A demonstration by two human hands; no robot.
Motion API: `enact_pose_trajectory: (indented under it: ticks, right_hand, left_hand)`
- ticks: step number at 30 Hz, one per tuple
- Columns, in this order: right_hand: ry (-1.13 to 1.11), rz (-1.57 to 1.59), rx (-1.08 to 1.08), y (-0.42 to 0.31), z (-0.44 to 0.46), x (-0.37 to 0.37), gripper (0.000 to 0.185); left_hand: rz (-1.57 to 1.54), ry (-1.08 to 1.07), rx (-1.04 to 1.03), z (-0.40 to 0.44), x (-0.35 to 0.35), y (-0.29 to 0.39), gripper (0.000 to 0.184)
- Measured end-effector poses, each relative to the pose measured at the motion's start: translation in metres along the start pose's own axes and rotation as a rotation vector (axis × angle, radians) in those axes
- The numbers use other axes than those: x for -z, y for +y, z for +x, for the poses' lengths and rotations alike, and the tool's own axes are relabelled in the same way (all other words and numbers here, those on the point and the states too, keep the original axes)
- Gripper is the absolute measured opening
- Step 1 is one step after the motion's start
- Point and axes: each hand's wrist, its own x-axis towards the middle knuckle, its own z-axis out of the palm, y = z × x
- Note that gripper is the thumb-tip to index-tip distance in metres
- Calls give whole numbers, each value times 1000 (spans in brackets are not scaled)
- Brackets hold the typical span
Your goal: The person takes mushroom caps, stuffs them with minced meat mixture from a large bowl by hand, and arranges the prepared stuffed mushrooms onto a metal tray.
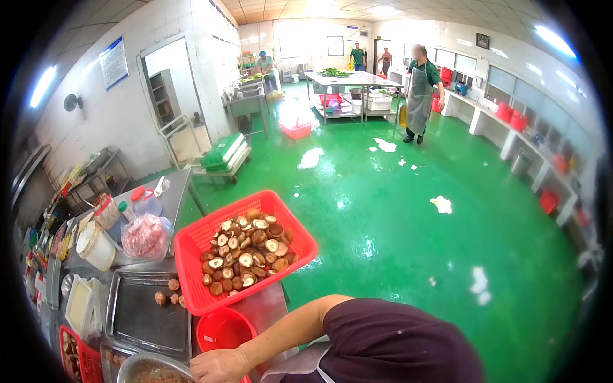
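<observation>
At the bottom edge, my right hand [220, 366] is at the rim of a metal bowl [131, 367], its fingers curled against that edge and partly cut off by the frame. Brownish minced filling [159, 375] lies in the bowl. My left hand is out of sight. Beside my forearm stands a red bucket [225, 327]. Above it, a red plastic basket [191, 281] holds many brown mushrooms [246, 259], some with pale undersides up. A dark metal tray [143, 319] left of the bucket has several round meat-coloured pieces [167, 297] at its right side.
Behind the tray are a white bucket [96, 247], a bag of pink meat [147, 236] and a red-lidded jar [145, 201]. A smaller red basket [89, 357] sits lower left. A person in a grey apron [421, 96] stands on the wet green floor [383, 242], among white scraps.
</observation>
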Motion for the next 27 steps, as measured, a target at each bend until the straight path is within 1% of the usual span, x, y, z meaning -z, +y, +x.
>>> enact_pose_trajectory:
  ticks: [2,4,7,8,9,11,14,17,18,20,23,26,27]
  right_hand:
    - [4,62,-17,1,1,1,15]
    - [-3,14,31,-1,5,8,16]
    - [-28,-15,71,1,2,3,18]
    - [-39,-18,79,4,-2,-2,18]
    - [-32,-15,96,8,-7,-6,18]
    - [-16,-11,132,14,-15,-13,18]
    - [-34,-25,114,7,-9,-5,17]
    - [-69,-51,54,7,-11,-13,18]
    - [-63,-41,57,9,-11,-16,19]
    - [-53,-19,62,12,-12,-22,20]
    - [-47,89,-10,8,-10,-21,21]
    - [-79,181,36,6,-6,-20,19]
    - [-108,181,47,4,-3,-18,18]
  left_hand:
    - [-72,21,124,-3,-7,8,41]
    - [-107,39,185,-6,-9,7,40]
    - [-64,38,150,-19,-11,-14,38]
    - [70,31,30,-24,-12,-30,37]
    - [24,38,86,-23,-13,-26,36]
    - [-67,50,196,-17,-13,-3,35]
    - [-203,71,361,-3,-9,39,34]
    - [-184,34,477,8,-1,73,34]
    - [-161,76,463,2,-5,57,35]
    - [-117,164,437,-19,-19,3,36]
    - [-101,145,457,-30,-20,-16,38]
    - [-432,180,389,-16,-11,46,37]
    - [-414,170,399,-17,-11,45,37]
